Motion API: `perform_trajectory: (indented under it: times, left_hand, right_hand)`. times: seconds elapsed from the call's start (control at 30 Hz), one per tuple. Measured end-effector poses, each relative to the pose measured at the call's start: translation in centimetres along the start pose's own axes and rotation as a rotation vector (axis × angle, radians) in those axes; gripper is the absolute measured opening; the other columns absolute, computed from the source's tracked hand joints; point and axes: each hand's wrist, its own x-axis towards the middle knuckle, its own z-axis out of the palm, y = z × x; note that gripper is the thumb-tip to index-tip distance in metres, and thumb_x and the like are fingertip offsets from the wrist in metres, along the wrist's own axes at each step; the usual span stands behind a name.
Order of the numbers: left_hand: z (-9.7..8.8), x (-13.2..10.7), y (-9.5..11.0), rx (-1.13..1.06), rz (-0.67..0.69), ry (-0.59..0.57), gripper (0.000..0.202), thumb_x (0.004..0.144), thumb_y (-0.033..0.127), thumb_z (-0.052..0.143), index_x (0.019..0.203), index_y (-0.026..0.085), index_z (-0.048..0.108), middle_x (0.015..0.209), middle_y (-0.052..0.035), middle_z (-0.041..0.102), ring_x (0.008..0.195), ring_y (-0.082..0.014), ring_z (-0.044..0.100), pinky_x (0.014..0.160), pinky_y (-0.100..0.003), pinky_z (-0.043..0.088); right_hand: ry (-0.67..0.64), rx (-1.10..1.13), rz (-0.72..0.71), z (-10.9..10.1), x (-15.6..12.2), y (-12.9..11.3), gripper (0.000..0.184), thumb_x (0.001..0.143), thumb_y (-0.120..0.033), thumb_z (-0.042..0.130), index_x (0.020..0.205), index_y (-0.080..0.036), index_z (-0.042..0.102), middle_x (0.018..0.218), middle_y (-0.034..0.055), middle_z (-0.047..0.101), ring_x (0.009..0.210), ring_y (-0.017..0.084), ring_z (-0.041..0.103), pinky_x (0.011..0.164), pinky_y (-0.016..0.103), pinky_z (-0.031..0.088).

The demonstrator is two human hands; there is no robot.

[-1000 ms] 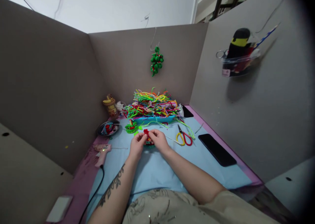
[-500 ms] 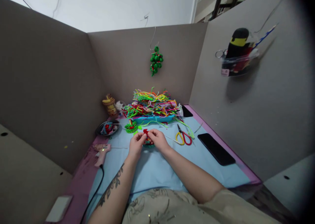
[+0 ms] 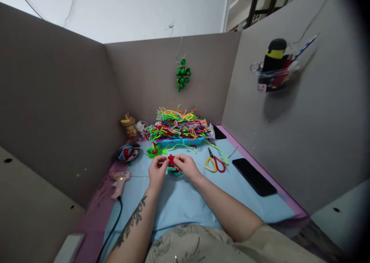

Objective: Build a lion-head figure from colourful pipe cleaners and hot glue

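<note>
Between my two hands is a small red fuzzy piece [image 3: 171, 161], apparently bent pipe cleaner, above a teal and red fuzzy piece [image 3: 174, 171]. My left hand [image 3: 158, 169] pinches the red piece from its left side with thumb and forefinger. From the right, my right hand [image 3: 186, 166] grips it the same way. Fingers partly cover both pieces. Just beyond my left hand lies a green fuzzy figure [image 3: 154, 150] with eyes and a red detail. Scissors [image 3: 215, 164] with one yellow and one red handle lie right of my right hand.
A blue tray [image 3: 182, 142] heaped with colourful pipe cleaners stands at the back. On the left are a pink glue gun [image 3: 121, 185] with a black cord and a dark bowl [image 3: 116, 155] of scraps. A black phone [image 3: 254, 177] lies right. Grey panels [image 3: 150, 74] enclose the table.
My left fingers have shifted slightly left and loosened their curl around the red piece, so more of it shows. The teal piece below is more visible. The view has tilted a little.
</note>
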Motion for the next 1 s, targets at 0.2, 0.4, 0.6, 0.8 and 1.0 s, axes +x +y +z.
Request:
perform_trajectory:
  times: [0.2,0.4,0.6,0.8,1.0]
  left_hand:
    - [-0.3,0.1,-0.4,0.055,0.039,-0.034,0.021,0.071,0.033,0.067,0.084,0.017,0.063,0.083,-0.0035,0.063,0.076,-0.0149,0.061,0.066,-0.025,0.049]
    - [-0.3,0.3,-0.2,-0.019,-0.027,-0.104,0.026,0.071,0.031,0.068,0.092,0.017,0.06,0.083,-0.0043,0.064,0.076,-0.0154,0.062,0.067,-0.026,0.05]
    - [0.0,0.1,0.6,-0.053,-0.079,-0.132,0.027,0.067,0.03,0.07,0.089,0.017,0.058,0.076,-0.0024,0.065,0.072,-0.0145,0.063,0.065,-0.024,0.048]
    - [0.2,0.1,0.7,-0.067,-0.085,-0.105,0.026,0.066,0.03,0.07,0.082,0.017,0.055,0.076,-0.0009,0.063,0.07,-0.013,0.062,0.064,-0.023,0.049]
    - [0.3,0.0,0.7,-0.052,-0.076,-0.123,0.025,0.065,0.03,0.07,0.081,0.017,0.055,0.075,-0.0008,0.062,0.068,-0.0133,0.062,0.061,-0.023,0.049]
  right_hand:
    - [-0.021,-0.062,-0.065,-0.3,-0.1,-0.4,0.022,0.075,-0.036,0.057,0.068,-0.015,0.059,0.05,-0.0044,0.048,0.044,0.008,0.04,0.043,0.02,0.031]
    - [0.009,-0.257,-0.203,-1.0,-0.1,-0.5,0.018,0.079,-0.03,0.053,0.077,-0.016,0.064,0.063,-0.0007,0.057,0.056,0.011,0.05,0.052,0.021,0.038]
    - [0.021,-0.28,-0.207,-1.1,-0.2,-0.3,0.016,0.082,-0.03,0.048,0.083,-0.02,0.06,0.068,-0.0005,0.061,0.06,0.013,0.057,0.056,0.022,0.044]
    - [-0.028,0.083,0.017,-0.3,-0.1,0.0,0.019,0.072,-0.032,0.06,0.085,-0.018,0.057,0.061,-0.002,0.06,0.051,0.011,0.055,0.051,0.023,0.046]
    - [0.002,0.192,0.098,-0.2,-0.1,-0.1,0.027,0.067,-0.039,0.065,0.079,-0.015,0.062,0.057,-0.0018,0.058,0.048,0.009,0.05,0.047,0.021,0.041]
